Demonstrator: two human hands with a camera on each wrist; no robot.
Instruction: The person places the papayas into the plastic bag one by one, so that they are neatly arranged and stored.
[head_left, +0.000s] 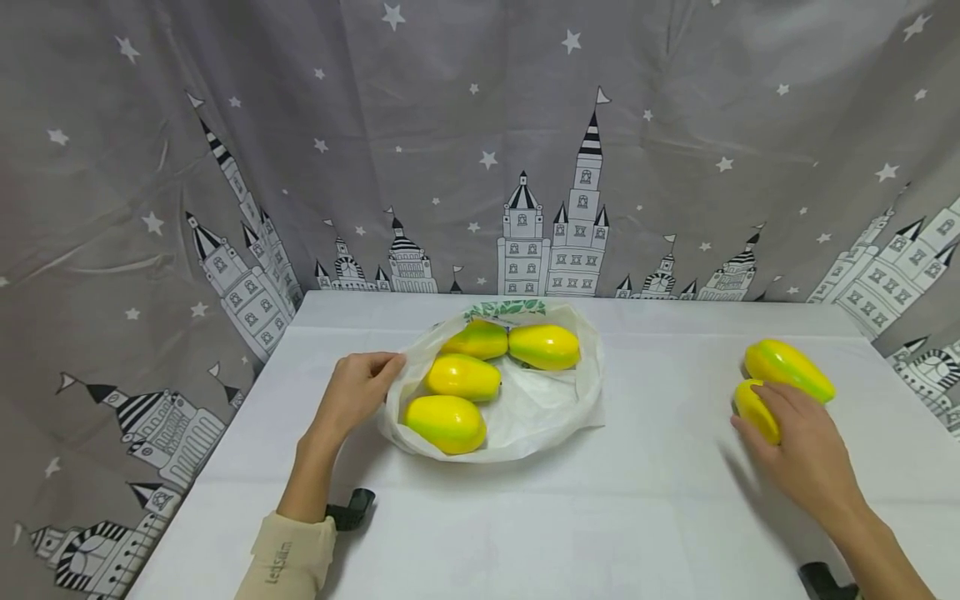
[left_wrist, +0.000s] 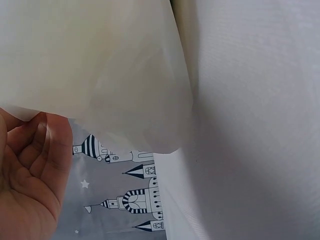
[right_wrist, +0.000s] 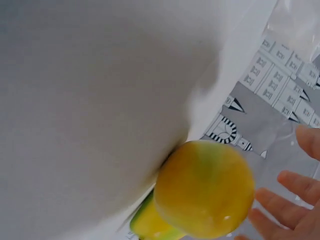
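Note:
A white plastic bag (head_left: 525, 442) with a green leaf print stands with its mouth spread wide. Several yellow-green papayas (head_left: 465, 377) lie inside it, mostly to the left and back. My left hand (head_left: 360, 383) pinches the bag's left rim between thumb and fingers; in the left wrist view the bag wall (left_wrist: 125, 75) hangs over the fingertips. Far to the right, my right hand (head_left: 806, 446) is at a papaya (head_left: 757, 412), its fingers extended and spread beside the fruit (right_wrist: 205, 187) in the right wrist view. Another papaya (head_left: 791, 369) lies right behind that one.
A white cloth (head_left: 637, 517) covers the table. Behind and to the left hangs a grey curtain (head_left: 450, 125) printed with castles and stars. Dark wrist-worn devices show under the left wrist (head_left: 352, 510) and at the right wrist (head_left: 825, 581).

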